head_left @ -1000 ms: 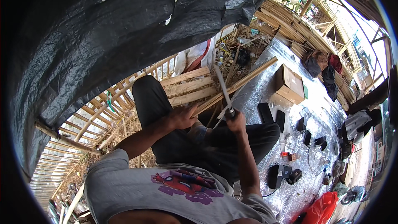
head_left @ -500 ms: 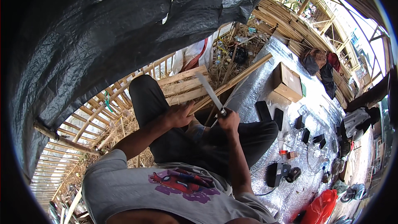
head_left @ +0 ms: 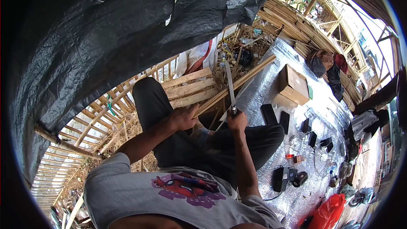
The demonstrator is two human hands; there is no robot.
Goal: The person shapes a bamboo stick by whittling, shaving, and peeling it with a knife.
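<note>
My right hand [head_left: 236, 121] grips the handle of a long knife [head_left: 229, 85], whose blade points up and away from me, raised above the bamboo. My left hand [head_left: 183, 117] holds the near end of a long bamboo strip [head_left: 237, 85] that runs diagonally up to the right over my lap. I sit with my legs in dark trousers [head_left: 178, 144], knees bent.
A black tarp [head_left: 106, 29] hangs overhead at left. Wooden slats [head_left: 186, 87] and a bamboo frame [head_left: 85, 127] lie behind my knee. On the silver mat [head_left: 271, 89] sit a cardboard box [head_left: 293, 84], several black devices [head_left: 288, 176] and a red bag [head_left: 328, 212].
The knife has swung up from lying low across the bamboo to standing nearly upright. My left hand stays on the bamboo strip.
</note>
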